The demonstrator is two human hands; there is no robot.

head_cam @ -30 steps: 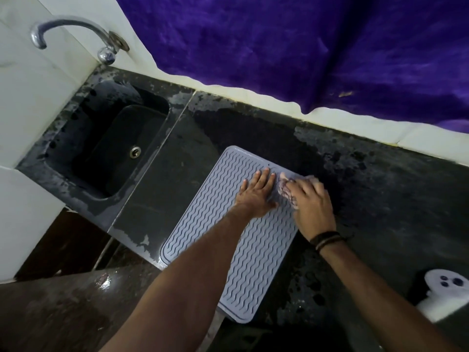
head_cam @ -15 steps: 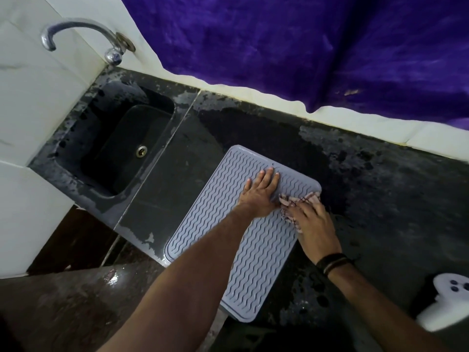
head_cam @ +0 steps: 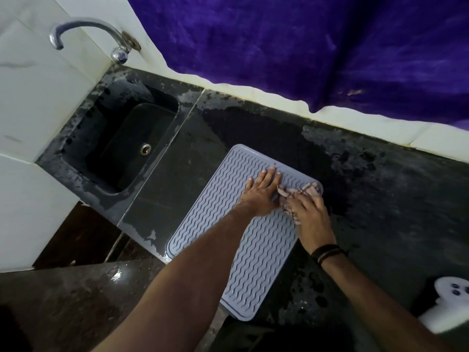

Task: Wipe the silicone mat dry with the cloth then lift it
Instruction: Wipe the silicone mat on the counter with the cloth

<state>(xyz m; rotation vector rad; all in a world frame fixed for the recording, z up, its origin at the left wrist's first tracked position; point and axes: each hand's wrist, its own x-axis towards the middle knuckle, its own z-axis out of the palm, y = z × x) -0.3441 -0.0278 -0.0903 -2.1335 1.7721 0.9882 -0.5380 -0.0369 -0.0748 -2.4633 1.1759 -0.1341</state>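
Observation:
A grey silicone mat with wavy ridges lies flat on the dark counter, its near corner hanging past the counter's front edge. My left hand rests flat on the mat's far half, fingers spread, pressing it down. Just to its right, my right hand holds a crumpled pale checked cloth against the mat near its far right corner. Much of the cloth is hidden under my fingers.
A black sink with a chrome tap sits to the left. Purple fabric hangs on the wall behind. A white object stands at the counter's right edge. The counter looks wet and blotchy.
My right hand with the cloth slid from the mat's far right corner toward me along the right edge. The left hand stayed pressed on the mat.

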